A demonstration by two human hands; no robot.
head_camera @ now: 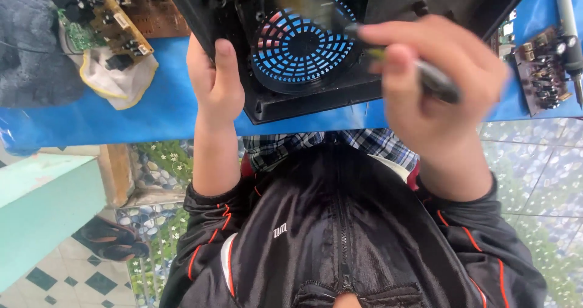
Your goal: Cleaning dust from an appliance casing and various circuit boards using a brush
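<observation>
Black casing: a black housing (340, 41) with a round fan grille (300, 47) stands tilted on the blue surface (158, 111), its near edge toward my chest.
Left hand: my left hand (214, 80) grips the housing's left edge, thumb on the front face, fingers wrapped behind it and out of view.
Right hand: my right hand (440, 83) is closed around a dark-handled brush (434, 77); the fingers pinch the handle tight, and the hand is blurred.
Brush tip: the bristles (300, 1) lie at the top of the grille, touching or just over it; I cannot tell which.
Progress: by my judgement the brushing of the grille is under way. The slots show blue through them, and I cannot tell how much dust remains.
Containers: no box, tray or bin shows. The housing itself is the only shell, and what it holds is hidden behind the grille.
Around it: a brown circuit board (130, 10) lies on a white cloth (115, 77) at the left; another board (543, 68) and a soldering iron (571, 35) lie at the right.
</observation>
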